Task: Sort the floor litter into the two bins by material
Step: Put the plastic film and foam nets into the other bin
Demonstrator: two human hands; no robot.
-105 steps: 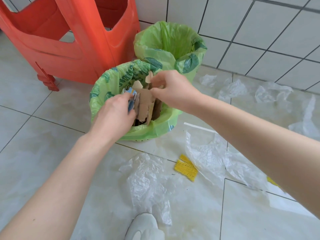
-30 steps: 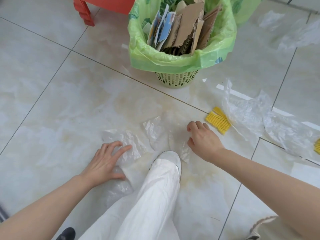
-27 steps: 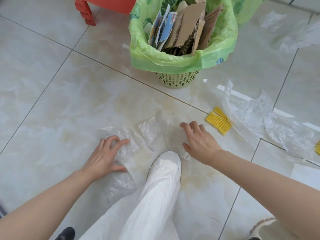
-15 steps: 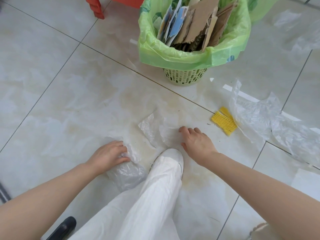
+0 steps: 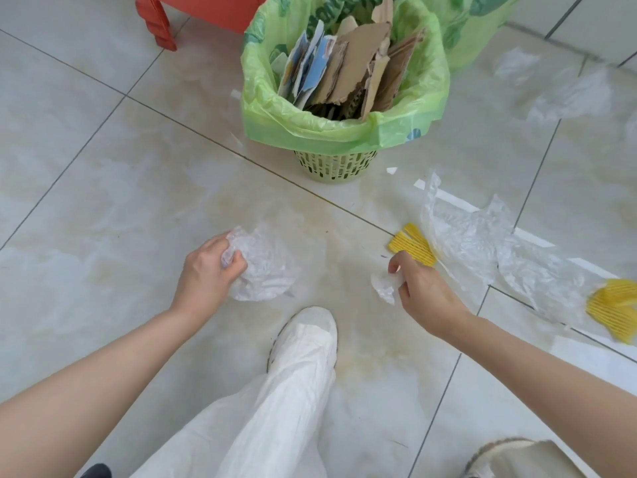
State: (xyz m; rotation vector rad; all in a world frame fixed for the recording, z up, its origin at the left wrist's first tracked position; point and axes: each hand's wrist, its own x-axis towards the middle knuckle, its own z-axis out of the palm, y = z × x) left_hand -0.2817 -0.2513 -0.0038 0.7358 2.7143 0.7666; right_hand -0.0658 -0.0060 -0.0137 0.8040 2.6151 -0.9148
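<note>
My left hand (image 5: 206, 270) is closed on a bunched clear plastic sheet (image 5: 263, 267), lifted just off the floor tiles. My right hand (image 5: 418, 288) pinches a small scrap of clear plastic (image 5: 384, 284). Ahead stands a green-lined bin (image 5: 272, 122) stuffed with torn cardboard and paper (image 5: 358, 63). Behind it, at the top right, shows part of a second green-lined bin (image 5: 472, 32). More clear plastic film (image 5: 462, 236) lies on the floor right of my right hand.
A yellow ribbed piece (image 5: 412, 244) lies by the film, and another yellow ribbed piece (image 5: 613, 310) at the right edge. More plastic scraps (image 5: 568, 94) lie near the tiled wall. A red stool leg (image 5: 160, 25) stands at the top left. My white-trousered leg and shoe (image 5: 306, 339) are between my arms.
Both hands have closed on plastic and lifted it from the floor. The left hand bunched its sheet into a ball; the right hand moved right with a small scrap.
</note>
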